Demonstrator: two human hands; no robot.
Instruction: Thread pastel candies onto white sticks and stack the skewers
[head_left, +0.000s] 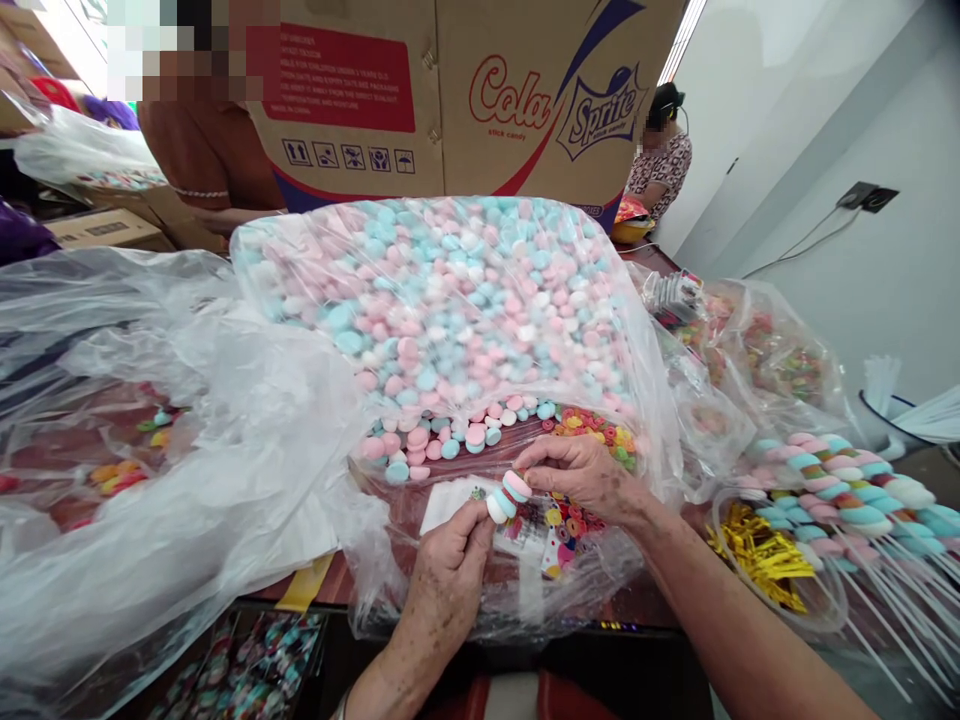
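Between my two hands is a short marshmallow skewer (pixel 508 497), a row of white, blue, reddish and pink pieces. My left hand (pixel 452 562) is closed at its white lower end; any stick there is hidden by the fingers. At the upper end, the fingertips of my right hand (pixel 576 474) pinch the pink piece. Just beyond lie loose marshmallows (pixel 420 440) in pink, blue and white, spilling from a big clear bag (pixel 465 300) full of them. Small coloured gummy rings (pixel 592 430) lie behind my right hand. Printed wrappers (pixel 559 535) are under the hands.
Crumpled clear plastic (pixel 187 480) covers the left side. At right, finished marshmallow sticks (pixel 855 490) lie beside a tub of gold twist ties (pixel 765 560). Bagged gummies (pixel 780 340) stand behind them. A large carton (pixel 450 110) blocks the back, with people beyond.
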